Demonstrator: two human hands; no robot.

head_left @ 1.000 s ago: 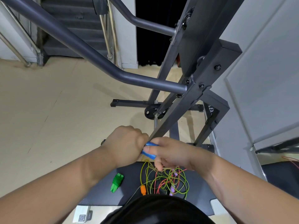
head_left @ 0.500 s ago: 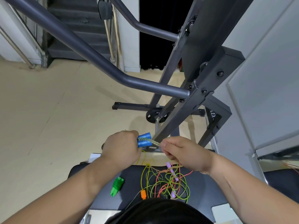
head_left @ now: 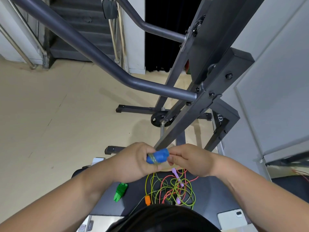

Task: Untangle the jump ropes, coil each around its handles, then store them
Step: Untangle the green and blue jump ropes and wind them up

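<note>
As your right hand (head_left: 189, 159) returns against the blue handles (head_left: 158, 157), having drawn cord out to the side half a second ago, another turn goes on, and this rope's coiling looks well along. Your left hand (head_left: 133, 160) grips the paired handles above the black mat (head_left: 214, 190), with your right fingertips apparently pinching the pale cord (head_left: 153, 159) at their end. Yellow-green and pink ropes (head_left: 173, 186) lie tangled below, near a wound green bundle (head_left: 120, 191).

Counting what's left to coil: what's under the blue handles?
Below them on the black mat: a tangle of yellow-green and pink ropes with purple handles and an orange handle. The left hand and right hand hide its far edge.
</note>
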